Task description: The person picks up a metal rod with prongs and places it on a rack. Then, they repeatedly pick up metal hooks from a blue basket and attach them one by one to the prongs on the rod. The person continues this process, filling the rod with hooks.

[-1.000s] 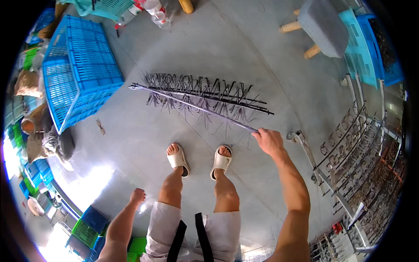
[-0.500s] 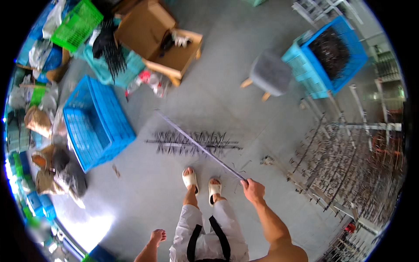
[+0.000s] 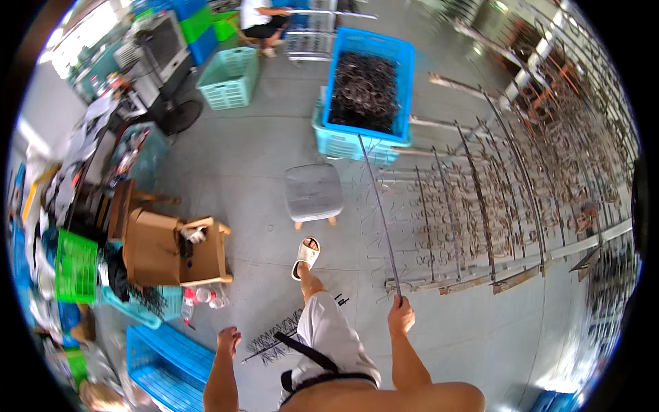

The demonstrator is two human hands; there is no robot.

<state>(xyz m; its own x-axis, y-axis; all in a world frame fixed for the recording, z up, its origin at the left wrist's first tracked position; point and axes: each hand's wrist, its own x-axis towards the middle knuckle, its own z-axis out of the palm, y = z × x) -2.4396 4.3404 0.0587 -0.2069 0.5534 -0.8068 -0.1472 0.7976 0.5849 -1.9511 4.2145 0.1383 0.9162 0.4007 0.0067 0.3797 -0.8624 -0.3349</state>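
My right hand (image 3: pixel 401 316) is closed round the near end of a long thin rod (image 3: pixel 382 213). The rod slants up and away, its far tip near the front of a blue crate (image 3: pixel 406 103) filled with dark wiry pieces (image 3: pixel 362 93). Faint thin prongs show beside the rod, blurred. My left hand (image 3: pixel 228 340) hangs at the lower left, fingers curled, with nothing visible in it. Below it to the right, a dark rod with many hooks (image 3: pixel 274 336) lies on the floor, partly hidden by my leg.
A grey stool (image 3: pixel 314 192) stands just ahead of my foot. To the right, racks of hooked rods (image 3: pixel 473 206) rest on a metal frame. At left are an open cardboard box (image 3: pixel 152 250), a large blue crate (image 3: pixel 168 364) and a green basket (image 3: pixel 75 266). A person (image 3: pixel 261 17) sits far off.
My view has turned right and I have stepped forward, a foot now near the stool. The rod in my right hand has swung from pointing left to pointing ahead, beside the racks.
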